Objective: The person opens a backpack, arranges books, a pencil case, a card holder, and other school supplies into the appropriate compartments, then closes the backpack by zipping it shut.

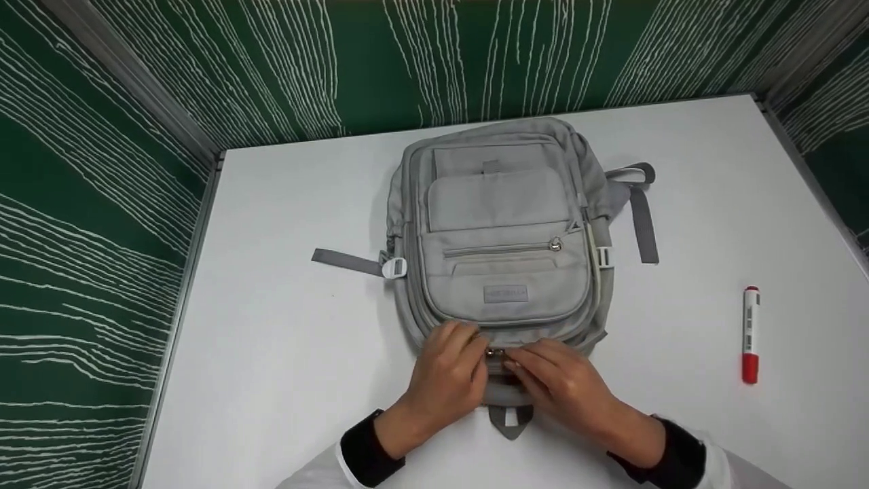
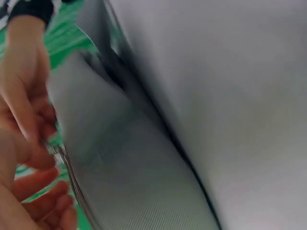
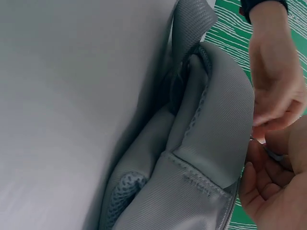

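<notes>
A grey backpack (image 1: pixel 502 204) lies front side up on the white table, its top end with the carry loop (image 1: pixel 510 422) toward me. Both hands meet at the zipper near that end, where two metal zipper pulls (image 1: pixel 496 352) sit close together. My left hand (image 1: pixel 448 377) pinches at the left pull, and my right hand (image 1: pixel 567 380) pinches at the right one. A dark gap shows just below the pulls. In the left wrist view, the zipper edge (image 2: pixel 72 177) runs down from the fingers. The fingertips partly hide the pulls.
To the right on the white table (image 1: pixel 271 339) lies a red-capped marker (image 1: pixel 750 336). Loose straps stick out on both sides of the backpack, the left strap (image 1: pixel 346 261) and the right strap (image 1: pixel 643 224). Green panels with white lines (image 1: pixel 366 68) stand behind the table.
</notes>
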Demonstrator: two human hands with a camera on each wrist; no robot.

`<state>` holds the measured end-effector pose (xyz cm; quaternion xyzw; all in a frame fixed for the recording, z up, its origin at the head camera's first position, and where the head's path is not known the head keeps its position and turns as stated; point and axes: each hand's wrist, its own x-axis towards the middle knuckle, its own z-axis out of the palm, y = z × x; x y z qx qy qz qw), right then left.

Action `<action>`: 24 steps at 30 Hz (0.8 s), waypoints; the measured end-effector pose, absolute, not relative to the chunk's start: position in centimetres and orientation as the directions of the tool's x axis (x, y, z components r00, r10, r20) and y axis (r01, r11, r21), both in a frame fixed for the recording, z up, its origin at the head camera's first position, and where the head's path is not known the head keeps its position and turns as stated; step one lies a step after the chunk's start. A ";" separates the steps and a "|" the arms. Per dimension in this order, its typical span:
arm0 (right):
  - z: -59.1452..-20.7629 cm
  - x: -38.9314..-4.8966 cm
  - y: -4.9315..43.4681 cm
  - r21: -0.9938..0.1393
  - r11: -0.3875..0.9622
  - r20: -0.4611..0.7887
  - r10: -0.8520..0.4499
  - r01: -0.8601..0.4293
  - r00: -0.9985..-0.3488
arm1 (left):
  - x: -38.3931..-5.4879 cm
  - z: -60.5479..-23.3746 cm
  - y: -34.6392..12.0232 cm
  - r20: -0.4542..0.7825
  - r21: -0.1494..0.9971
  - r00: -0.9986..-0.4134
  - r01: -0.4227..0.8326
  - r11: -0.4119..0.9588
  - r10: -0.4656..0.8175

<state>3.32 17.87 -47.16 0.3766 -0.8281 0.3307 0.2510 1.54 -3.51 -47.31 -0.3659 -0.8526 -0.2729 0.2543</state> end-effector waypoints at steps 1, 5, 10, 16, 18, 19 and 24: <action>-47.1 3.3 17.8 -0.358 0.494 0.672 -0.454 -0.793 -0.586 | 1.3 -47.3 -3.7 0.617 0.247 -0.602 0.760 0.601 0.507; -47.1 3.5 17.6 -0.363 0.482 0.680 -0.448 -0.797 -0.580 | 0.9 -47.2 -4.2 0.544 0.133 -0.593 0.759 0.637 0.593; -46.9 3.7 18.3 -0.420 0.491 0.642 -0.434 -0.763 -0.632 | 0.7 -47.3 -4.3 0.542 0.086 -0.581 0.757 0.648 0.607; -46.9 3.6 20.8 -0.459 0.522 0.643 -0.363 -0.719 -0.675 | 0.7 -47.7 -4.5 0.583 0.140 -0.584 0.758 0.637 0.566; -46.9 3.5 21.8 -0.460 0.540 0.650 -0.336 -0.705 -0.681 | 0.6 -47.8 -4.6 0.589 0.145 -0.583 0.758 0.635 0.560; -47.0 3.5 22.3 -0.465 0.544 0.654 -0.321 -0.698 -0.685 | 0.6 -47.8 -4.6 0.590 0.148 -0.583 0.758 0.635 0.559; -47.0 3.0 24.9 -0.486 0.567 0.668 -0.249 -0.664 -0.701 | 0.6 -47.9 -4.7 0.585 0.157 -0.594 0.751 0.642 0.552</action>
